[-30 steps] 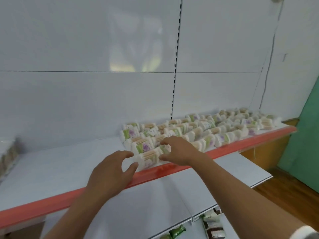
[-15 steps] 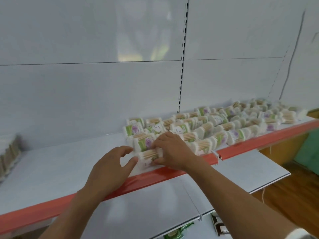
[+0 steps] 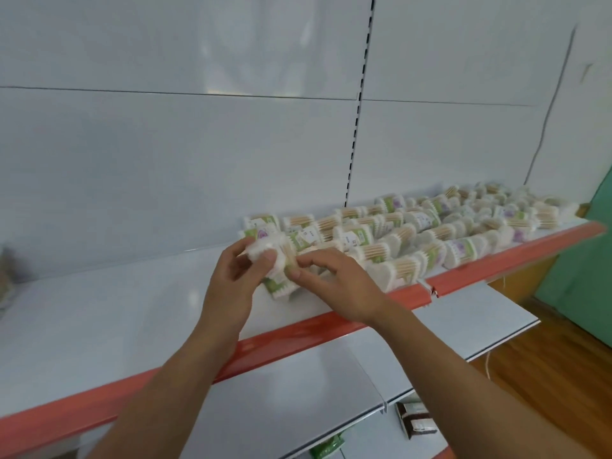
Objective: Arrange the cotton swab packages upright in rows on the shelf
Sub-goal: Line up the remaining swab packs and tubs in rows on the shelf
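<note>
White shelf (image 3: 99,309), red lip: my left hand (image 3: 231,279) and right hand (image 3: 334,286) both pinch one swab package (image 3: 268,250) just above the rows' (image 3: 430,233) left end; next, I judge, stand it upright there.

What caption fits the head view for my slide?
Left hand and right hand hold a swab pack at the left end of the rows on the red-edged shelf.

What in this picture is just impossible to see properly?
Head view:
- Held package: blurred, half covered by fingers of the left hand.
- Right hand grip: its own fingers hide the contact.
- Labels on shelved packages: too small, blurred.
- Object at left edge: cut off, blurred.
- Lower-shelf packets: partly hidden by the shelf above.
</note>
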A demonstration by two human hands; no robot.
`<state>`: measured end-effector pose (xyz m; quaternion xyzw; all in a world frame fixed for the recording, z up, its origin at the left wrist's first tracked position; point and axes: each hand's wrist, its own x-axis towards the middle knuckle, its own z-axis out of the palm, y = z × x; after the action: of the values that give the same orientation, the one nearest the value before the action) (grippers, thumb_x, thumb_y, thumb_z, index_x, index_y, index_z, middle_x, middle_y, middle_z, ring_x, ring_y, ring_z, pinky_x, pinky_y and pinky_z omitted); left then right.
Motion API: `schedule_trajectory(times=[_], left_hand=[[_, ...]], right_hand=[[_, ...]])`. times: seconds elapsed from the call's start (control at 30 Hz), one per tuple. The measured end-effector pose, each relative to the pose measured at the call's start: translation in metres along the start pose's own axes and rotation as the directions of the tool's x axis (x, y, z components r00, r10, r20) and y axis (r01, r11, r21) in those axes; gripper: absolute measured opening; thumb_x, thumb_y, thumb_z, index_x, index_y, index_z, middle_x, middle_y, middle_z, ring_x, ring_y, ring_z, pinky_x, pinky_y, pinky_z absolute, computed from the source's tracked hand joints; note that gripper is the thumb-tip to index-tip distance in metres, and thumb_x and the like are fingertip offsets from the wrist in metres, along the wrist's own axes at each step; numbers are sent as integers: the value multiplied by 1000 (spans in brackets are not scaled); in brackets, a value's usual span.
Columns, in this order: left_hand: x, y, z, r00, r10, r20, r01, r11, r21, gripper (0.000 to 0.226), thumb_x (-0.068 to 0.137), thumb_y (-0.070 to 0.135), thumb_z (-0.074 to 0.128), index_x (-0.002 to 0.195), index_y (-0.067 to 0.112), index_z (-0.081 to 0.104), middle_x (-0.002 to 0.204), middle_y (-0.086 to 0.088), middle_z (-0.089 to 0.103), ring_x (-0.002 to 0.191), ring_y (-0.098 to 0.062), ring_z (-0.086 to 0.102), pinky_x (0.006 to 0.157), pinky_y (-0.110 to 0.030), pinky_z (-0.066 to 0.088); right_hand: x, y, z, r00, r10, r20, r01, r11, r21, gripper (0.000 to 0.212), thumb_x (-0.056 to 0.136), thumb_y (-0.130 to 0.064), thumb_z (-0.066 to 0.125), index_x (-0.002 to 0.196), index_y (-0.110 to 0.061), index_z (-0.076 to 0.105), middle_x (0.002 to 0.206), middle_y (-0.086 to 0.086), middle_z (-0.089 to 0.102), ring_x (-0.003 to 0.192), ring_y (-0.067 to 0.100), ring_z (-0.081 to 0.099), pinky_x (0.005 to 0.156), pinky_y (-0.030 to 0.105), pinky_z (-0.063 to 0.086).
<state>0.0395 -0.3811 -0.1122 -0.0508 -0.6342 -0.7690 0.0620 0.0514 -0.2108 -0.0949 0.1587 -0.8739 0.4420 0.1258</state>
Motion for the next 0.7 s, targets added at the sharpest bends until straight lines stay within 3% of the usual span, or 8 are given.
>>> schedule_trajectory(times=[0.07, 0.17, 0.3, 0.43, 0.5, 0.57, 0.63, 0.7], left_hand=[[2, -1, -11, 999, 16, -46, -16, 1000, -5, 37, 89, 15, 70, 123, 21, 57, 111, 2, 68, 99, -10, 67, 74, -15, 53], [4, 0, -25, 994, 59, -89, -57, 998, 32, 38, 87, 9, 71, 116, 25, 53, 110, 5, 62, 90, -2, 64, 64, -9, 50], [1, -3, -35, 994, 96, -54, -86, 985, 151, 42, 87, 5, 71, 117, 25, 49, 111, 13, 58, 79, 10, 61, 62, -9, 50], [-1, -5, -41, 995, 92, -46, -82, 981, 178, 48, 89, 5, 69, 120, 38, 49, 112, 7, 59, 82, 1, 59, 61, -10, 49], [-1, -5, -40, 995, 87, -41, -78, 979, 187, 50, 85, 15, 72, 120, 44, 52, 112, 4, 60, 86, -2, 60, 63, -9, 48], [0, -6, -37, 996, 84, -38, -74, 974, 213, 48, 75, 28, 63, 118, 46, 55, 114, 2, 59, 89, -6, 61, 63, -9, 47], [3, -9, -33, 996, 83, -25, -75, 967, 244, 48, 72, 30, 56, 117, 47, 56, 120, 2, 56, 92, -9, 61, 63, -10, 48], [6, -13, -27, 995, 96, -11, -89, 955, 284, 47, 75, 33, 57, 121, 45, 56, 124, 3, 55, 94, -6, 60, 66, -10, 47]], right_hand=[[10, 4, -1, 1000, -12, -8, 10, 992, -126, 23, 93, -32, 65, 111, -19, 72, 105, -13, 67, 101, -7, 53, 93, 15, 39], [32, 12, 3, 994, -1, 113, 52, 891, -451, 39, 90, -32, 67, 128, -25, 62, 128, -6, 60, 123, 14, 46, 106, 35, 37], [47, 18, 17, 964, -27, 266, 196, 747, -635, 52, 84, -43, 68, 133, -32, 55, 127, -6, 58, 121, 21, 42, 103, 40, 36], [54, 20, 14, 959, -86, 268, 249, 705, -664, 47, 81, -49, 72, 123, -30, 63, 117, -6, 63, 112, 18, 49, 95, 35, 39], [53, 18, 7, 988, -97, 117, 142, 861, -489, 39, 79, -51, 74, 108, -27, 66, 101, -9, 66, 96, 10, 56, 84, 29, 45], [52, 17, 2, 995, 10, -104, -19, 996, -83, 33, 78, -50, 75, 97, -26, 62, 81, -15, 59, 74, 1, 53, 70, 20, 45], [53, 14, 1, 979, 122, -163, -75, 960, 268, 31, 82, -45, 73, 104, -26, 61, 69, -17, 50, 66, 1, 50, 69, 23, 48], [54, 10, 2, 981, 152, -117, -89, 901, 425, 36, 86, -41, 69, 116, -24, 62, 72, -14, 53, 72, 4, 57, 76, 29, 54]])
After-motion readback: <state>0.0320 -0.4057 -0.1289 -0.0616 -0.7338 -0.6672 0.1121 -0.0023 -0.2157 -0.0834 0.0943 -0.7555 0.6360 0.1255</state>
